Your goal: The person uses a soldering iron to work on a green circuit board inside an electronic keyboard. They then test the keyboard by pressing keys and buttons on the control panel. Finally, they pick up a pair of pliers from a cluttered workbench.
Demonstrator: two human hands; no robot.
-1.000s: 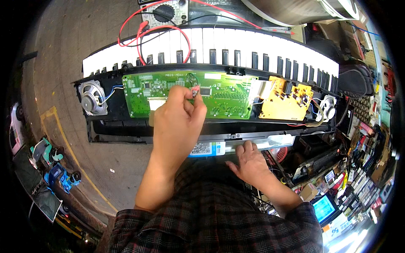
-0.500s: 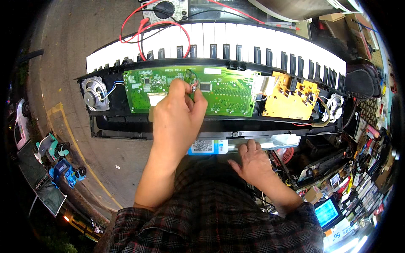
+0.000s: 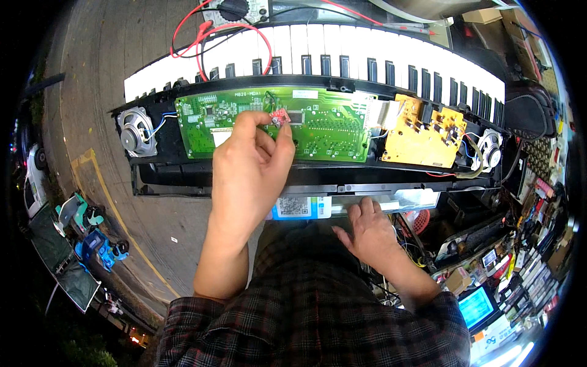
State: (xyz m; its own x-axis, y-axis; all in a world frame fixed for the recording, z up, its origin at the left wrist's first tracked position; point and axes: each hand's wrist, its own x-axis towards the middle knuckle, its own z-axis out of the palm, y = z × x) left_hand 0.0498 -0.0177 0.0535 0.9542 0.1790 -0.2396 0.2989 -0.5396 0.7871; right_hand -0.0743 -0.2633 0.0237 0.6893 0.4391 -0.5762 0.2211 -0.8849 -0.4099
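An opened electronic keyboard [image 3: 318,44] lies across in front of me with its insides bare. My left hand [image 3: 244,168] is over its green circuit board [image 3: 333,137]. Thumb and forefinger pinch a small red circuit board [image 3: 280,117], with thin wires running from it toward the green one. My right hand [image 3: 372,238] lies below the keyboard's near edge, fingers stretched out on a glass surface [image 3: 391,202], holding nothing. Beside the green board is a tan-yellow circuit board [image 3: 422,134], joined to it by a pale ribbon cable [image 3: 386,114].
Speakers sit at the keyboard's left end [image 3: 137,133] and right end. A multimeter [image 3: 238,8] with red and black leads stands behind the keys. A blue and white card [image 3: 299,207] lies below the near edge. Crowded goods and a lit screen [image 3: 476,309] fill the right side.
My left hand has turned and shifted slightly left, so the small red board's face now shows. My right hand stays nearly in place. The whole view has shifted a little.
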